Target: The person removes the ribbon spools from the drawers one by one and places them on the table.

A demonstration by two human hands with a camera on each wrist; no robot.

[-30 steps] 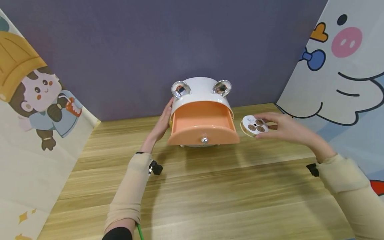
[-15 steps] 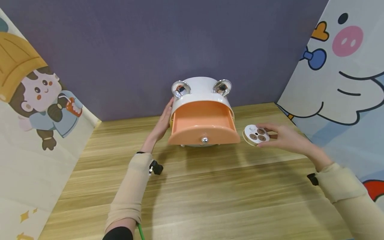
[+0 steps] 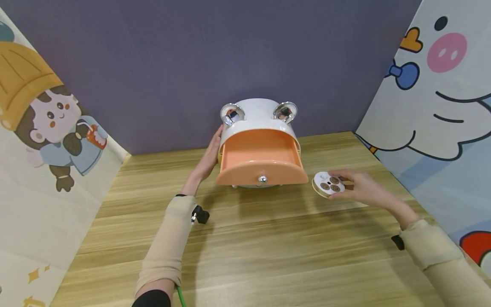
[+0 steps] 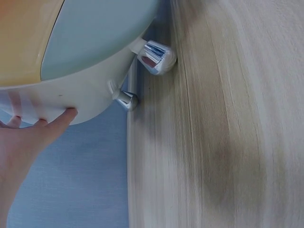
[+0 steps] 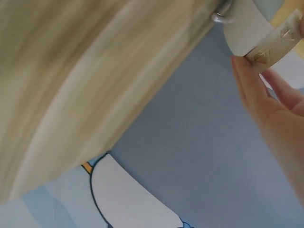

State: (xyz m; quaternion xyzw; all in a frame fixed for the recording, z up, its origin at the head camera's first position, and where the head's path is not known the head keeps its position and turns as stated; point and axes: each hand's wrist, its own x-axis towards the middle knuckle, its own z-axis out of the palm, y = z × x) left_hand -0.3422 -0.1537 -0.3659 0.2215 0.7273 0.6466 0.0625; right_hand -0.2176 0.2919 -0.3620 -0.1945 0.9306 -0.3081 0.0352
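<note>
Pinching white-topped disc (image 3: 323, 177): right hand (image 3: 362, 187), near open orange drawer (image 3: 241, 172); left hand (image 3: 208, 160), straight-fingered, touching white cabinet (image 3: 258, 111)

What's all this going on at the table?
A person is using both hands. The right hand pinches a round white disc, just right of an open orange drawer. The left hand touches the side of the white case that the drawer slides out of.

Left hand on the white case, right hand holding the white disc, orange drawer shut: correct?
No: the head view shows the orange drawer open. The left hand on the white case and right hand holding the white disc are correct.
</note>
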